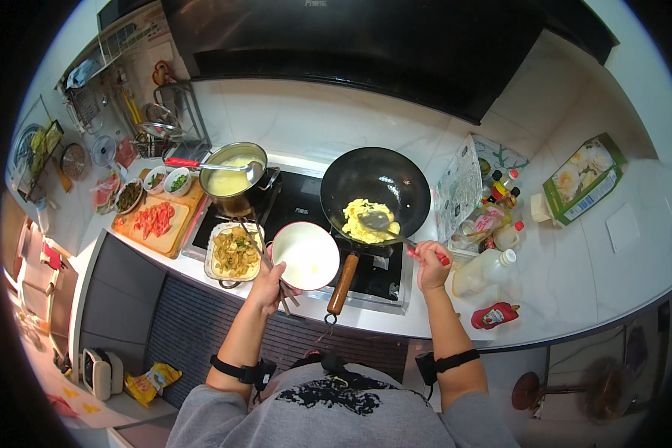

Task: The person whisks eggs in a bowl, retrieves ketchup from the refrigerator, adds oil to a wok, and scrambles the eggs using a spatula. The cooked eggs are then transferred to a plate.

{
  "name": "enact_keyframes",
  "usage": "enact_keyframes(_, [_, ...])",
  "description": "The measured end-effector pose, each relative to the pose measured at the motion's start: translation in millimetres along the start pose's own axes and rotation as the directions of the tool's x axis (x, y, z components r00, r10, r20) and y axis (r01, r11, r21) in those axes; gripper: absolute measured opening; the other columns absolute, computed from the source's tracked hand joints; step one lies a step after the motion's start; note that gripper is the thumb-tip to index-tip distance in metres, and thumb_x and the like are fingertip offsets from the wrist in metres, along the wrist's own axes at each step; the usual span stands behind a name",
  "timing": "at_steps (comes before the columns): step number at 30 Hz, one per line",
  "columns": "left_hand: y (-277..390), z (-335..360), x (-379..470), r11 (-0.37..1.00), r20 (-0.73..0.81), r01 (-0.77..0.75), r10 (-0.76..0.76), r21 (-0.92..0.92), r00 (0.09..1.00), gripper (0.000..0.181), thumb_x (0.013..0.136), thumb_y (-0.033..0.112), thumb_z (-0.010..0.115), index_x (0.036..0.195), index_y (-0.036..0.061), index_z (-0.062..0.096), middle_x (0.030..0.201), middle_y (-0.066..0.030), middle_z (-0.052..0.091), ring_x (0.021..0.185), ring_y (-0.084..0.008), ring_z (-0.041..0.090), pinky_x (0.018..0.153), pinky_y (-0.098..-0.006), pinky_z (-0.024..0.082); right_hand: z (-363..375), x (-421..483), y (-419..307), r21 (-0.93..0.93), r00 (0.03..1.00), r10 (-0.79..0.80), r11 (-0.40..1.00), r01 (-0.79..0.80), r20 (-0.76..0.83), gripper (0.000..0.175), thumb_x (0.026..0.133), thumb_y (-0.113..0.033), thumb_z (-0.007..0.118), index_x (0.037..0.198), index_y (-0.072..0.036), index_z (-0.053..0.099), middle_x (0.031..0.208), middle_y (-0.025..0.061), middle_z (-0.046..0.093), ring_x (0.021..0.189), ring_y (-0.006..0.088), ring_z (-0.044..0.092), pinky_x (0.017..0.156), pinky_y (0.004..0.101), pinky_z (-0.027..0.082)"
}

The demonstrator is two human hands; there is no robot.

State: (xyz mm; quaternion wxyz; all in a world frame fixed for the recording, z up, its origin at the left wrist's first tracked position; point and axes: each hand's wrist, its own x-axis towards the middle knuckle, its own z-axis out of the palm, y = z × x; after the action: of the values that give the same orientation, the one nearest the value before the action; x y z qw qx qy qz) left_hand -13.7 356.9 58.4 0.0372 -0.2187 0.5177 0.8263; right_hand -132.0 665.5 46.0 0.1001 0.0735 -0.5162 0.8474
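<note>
My left hand (270, 287) grips a white bowl (305, 256) by its side, together with a pair of chopsticks (256, 242) that point up past it. The bowl's inside faces me and shows only a small yellowish trace. In my right hand (430, 263) is the red-ended handle of a metal spatula (375, 221). Its blade rests on scrambled egg (364, 215) in the lower part of a black wok (375, 173). The wok sits on the right side of the gas hob (295, 203), its wooden handle (343, 284) pointing towards me.
Left of the wok stands a pot (229, 193) of pale yellow liquid with a ladle (213, 164) across it. A dish of cooked food (235, 252) is in front. Chopped tomato (154, 219) lies on a cutting board (173, 241). At right are a plastic jug (481, 273) and a ketchup pouch (494, 316).
</note>
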Motion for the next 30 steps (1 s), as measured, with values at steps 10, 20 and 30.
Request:
enact_keyframes(10, [-1,-7,1,1.0,-0.006,0.004,-0.004,0.015,1.0,0.053,0.096,0.013,0.036,0.144,0.0216,0.015,0.121,-0.0172,0.051,0.074,-0.0224,0.066,0.05,-0.0285,0.058,26,4,-1,-0.416,0.978,0.021,0.907,0.069,0.208,0.018,0.073,0.004,0.05,0.057,-0.001,0.048,0.065,0.0065,0.053,0.064,0.013,0.051,0.058,0.0274,0.049])
enact_keyframes(20, [1,-9,-1,1.0,0.002,0.009,-0.009,0.002,1.0,0.052,0.096,0.014,0.038,0.143,0.0207,0.017,0.119,-0.0171,0.053,0.076,-0.0226,0.066,0.05,-0.0292,0.058,29,0,1,-0.181,0.998,0.004,0.984,0.006,0.055,0.016,0.071,0.001,0.053,0.057,0.0,0.046,0.062,0.0047,0.055,0.06,0.0107,0.049,0.058,0.0233,0.04])
enact_keyframes(30, [-5,-10,3,1.0,0.0,0.018,-0.018,-0.026,1.0,0.054,0.095,0.013,0.038,0.143,0.0212,0.016,0.124,-0.0174,0.049,0.08,-0.0238,0.066,0.051,-0.0299,0.059,25,13,6,-0.434,0.971,-0.053,0.888,0.152,0.232,0.018,0.071,0.003,0.051,0.054,-0.001,0.047,0.062,0.0078,0.054,0.061,0.0145,0.052,0.059,0.0268,0.046])
